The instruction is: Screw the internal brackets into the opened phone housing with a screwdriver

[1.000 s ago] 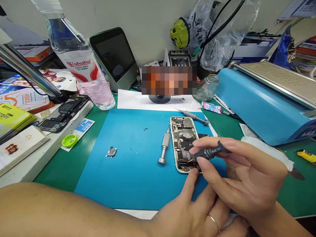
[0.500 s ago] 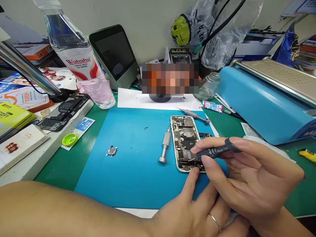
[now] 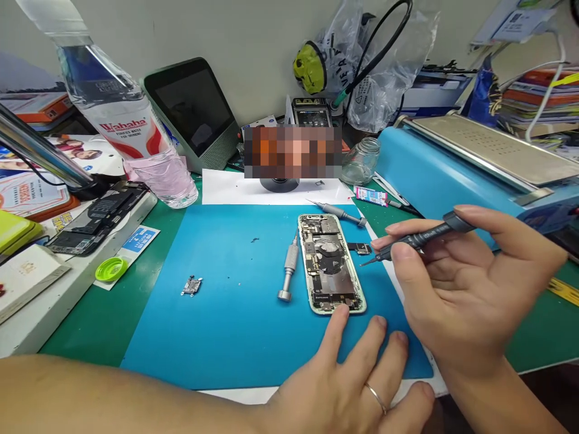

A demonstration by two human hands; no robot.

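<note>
An opened phone [image 3: 330, 263] with bare circuitry lies on the blue mat [image 3: 235, 301]. My right hand [image 3: 465, 289] pinches a dark precision screwdriver [image 3: 418, 238], lifted to the right of the phone with its tip in the air beside a small black flex part [image 3: 362, 247]. My left hand [image 3: 357, 380], with a ring, lies flat on the mat, fingers spread, the forefinger touching the phone's near end. A grey screwdriver [image 3: 288, 271] lies left of the phone, another [image 3: 339, 211] beyond it.
A small loose part [image 3: 192, 285] and tiny screws [image 3: 254, 240] lie on the mat. A water bottle [image 3: 122, 120], a screen device [image 3: 194, 114], a glass jar [image 3: 360, 160], a green cap [image 3: 111, 269], another dismantled phone [image 3: 94, 220] and a blue machine [image 3: 470, 163] surround it.
My right hand has lifted the dark screwdriver off the phone's lower part and drawn it up and to the right. My left hand's fingers have spread flat below the phone.
</note>
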